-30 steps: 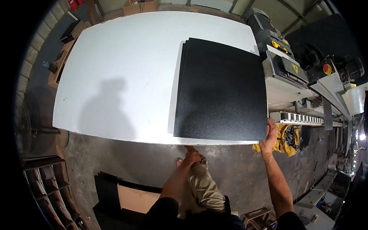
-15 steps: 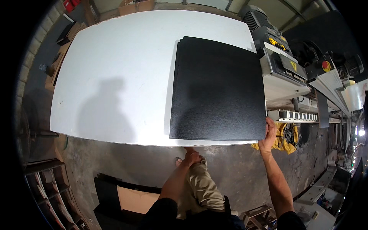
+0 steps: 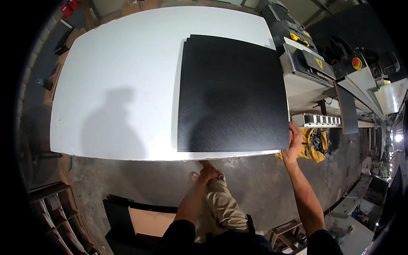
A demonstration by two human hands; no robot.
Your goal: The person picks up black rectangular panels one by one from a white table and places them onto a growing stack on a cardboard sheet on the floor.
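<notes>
A stack of black panels (image 3: 233,93), their left edges slightly offset, lies on the right part of a large white board (image 3: 119,63). At the stack's near right corner, my right hand (image 3: 292,143) is closed against the edge, fingers together. My left hand (image 3: 208,172) is low beside my trouser knee, by the near edge of the white board. Its fingers are partly hidden and blurred, so I cannot tell what they hold, if anything.
A machine with a motor (image 3: 278,19) and red stop button (image 3: 356,63) stands right. One dark panel (image 3: 347,108) sticks out of it above a roller rail (image 3: 323,120). A yellow bag (image 3: 313,144) lies below. Shelving (image 3: 59,216) and black-and-tan panels (image 3: 148,221) are near left.
The whole view has shifted slightly. The dark panel at the machine sticks out farther toward the white board. Both hands stay in nearly the same places.
</notes>
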